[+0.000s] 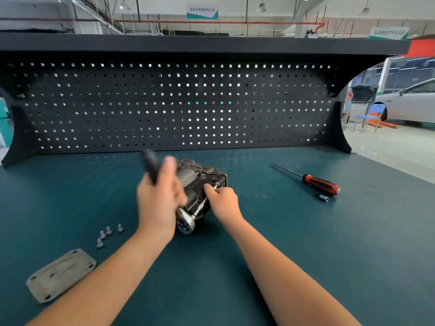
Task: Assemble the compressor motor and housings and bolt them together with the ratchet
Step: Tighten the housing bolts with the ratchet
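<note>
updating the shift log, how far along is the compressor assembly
Done, it seems: the compressor body lies on the mat as one joined unit. In hand: the left hand grips the ratchet, blurred, while the right hand pinches the extension bar near the body, so a bolt is apparently being driven. Left: four loose bolts and the cover plate lie apart on the mat, unfitted.

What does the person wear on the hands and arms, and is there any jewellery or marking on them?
Nothing is worn. The left hand and right hand have no gloves and no visible rings. The left forearm and right forearm are bare down to the picture's edge: no sleeves, watch or wristband. The left hand is blurred.
</note>
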